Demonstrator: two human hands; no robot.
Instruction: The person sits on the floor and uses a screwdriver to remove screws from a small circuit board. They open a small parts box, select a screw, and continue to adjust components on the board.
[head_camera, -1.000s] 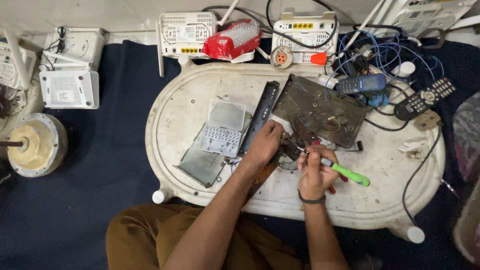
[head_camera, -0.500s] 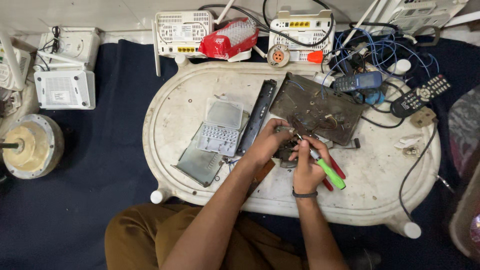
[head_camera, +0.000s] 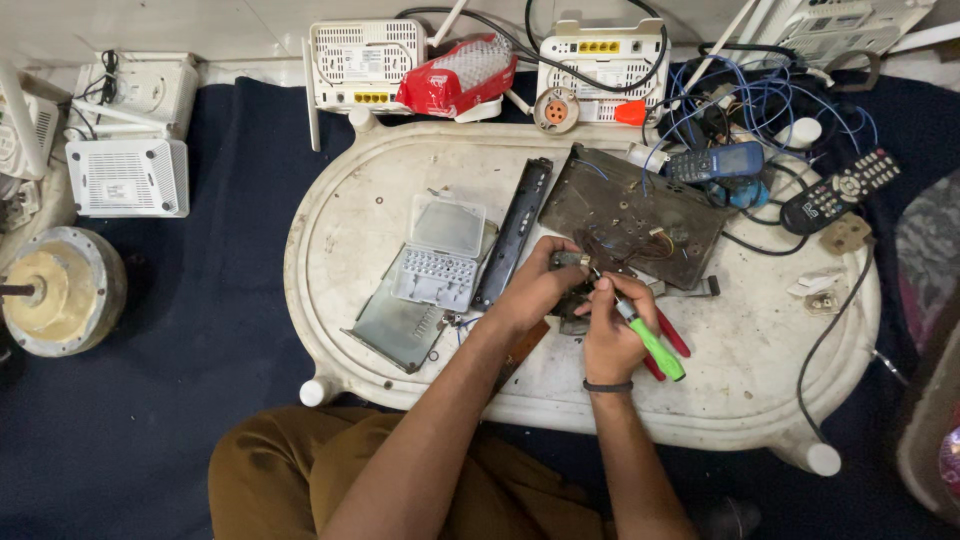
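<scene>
While curled tight around a green-handled screwdriver (head_camera: 648, 338), right hand (head_camera: 608, 335), tip down on a small dark part (head_camera: 570, 290). Left hand (head_camera: 535, 290) closed over that same part, fingers (head_camera: 558, 250) bent, pinning it to the white oval table (head_camera: 330, 250). Just beyond the fingertips, a brown metal chassis (head_camera: 630, 215). Left of the hands, a clear plastic bit case (head_camera: 440, 252), lid open. At the far edge, a red-and-white packet (head_camera: 455, 78) against a white router (head_camera: 362, 62).

The left hand (head_camera: 535, 292) steadies a small dark part (head_camera: 567, 292) on the white table (head_camera: 340, 250). The right hand (head_camera: 607, 335) holds a green screwdriver (head_camera: 650, 340) to it.
</scene>
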